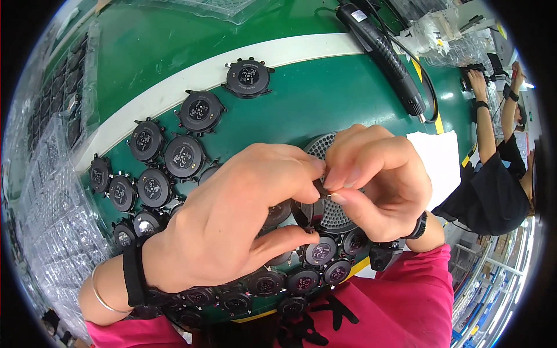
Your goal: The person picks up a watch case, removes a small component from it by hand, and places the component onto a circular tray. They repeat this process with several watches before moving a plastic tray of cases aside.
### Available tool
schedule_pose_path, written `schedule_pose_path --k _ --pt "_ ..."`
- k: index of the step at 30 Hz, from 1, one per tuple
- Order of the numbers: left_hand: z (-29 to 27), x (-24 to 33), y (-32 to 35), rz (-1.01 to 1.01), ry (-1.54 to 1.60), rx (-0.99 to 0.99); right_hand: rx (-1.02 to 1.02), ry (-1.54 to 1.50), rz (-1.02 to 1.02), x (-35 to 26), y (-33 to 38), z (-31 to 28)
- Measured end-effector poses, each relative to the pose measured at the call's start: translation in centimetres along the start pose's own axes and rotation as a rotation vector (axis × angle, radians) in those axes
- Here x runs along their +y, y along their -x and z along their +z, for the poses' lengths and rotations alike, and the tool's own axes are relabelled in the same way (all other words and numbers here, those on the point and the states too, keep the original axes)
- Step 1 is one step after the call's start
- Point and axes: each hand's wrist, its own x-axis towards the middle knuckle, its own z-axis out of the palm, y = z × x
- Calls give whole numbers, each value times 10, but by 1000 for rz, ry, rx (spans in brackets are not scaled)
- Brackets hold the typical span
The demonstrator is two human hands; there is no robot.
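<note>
Between the thumb and fingers of my left hand (pixel 226 214) a black round watch case (pixel 307 213) is held tilted on its edge. My right hand (pixel 383 180) meets it at the case's upper end, thumb and fingertips pinched on a tiny metallic pin (pixel 329 195). The fingers hide most of the pin and the end of the case. Beneath both hands lies a round grey perforated pad (pixel 336 216). Several more black watch cases (pixel 200 110) lie back side up on the green mat, to the left of my hands and nearer to me.
A black electric screwdriver (pixel 386 61) with a cable lies at the far right. White paper (pixel 444 162) is right of my right hand. Clear plastic trays (pixel 58 191) line the left, one holding dark parts (pixel 61 87). A person in black (pixel 487 197) works at the right.
</note>
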Motion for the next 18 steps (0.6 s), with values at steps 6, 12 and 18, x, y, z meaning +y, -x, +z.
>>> schedule_pose_path --k 6,12,18 --pt "1 0 -2 15 -40 -3 39 -72 40 0 0 7" --pt "-4 5 -7 36 -56 -41 71 -161 -16 0 -3 6" --pt "0 5 -3 13 -105 -30 -44 -119 64 0 -4 4"
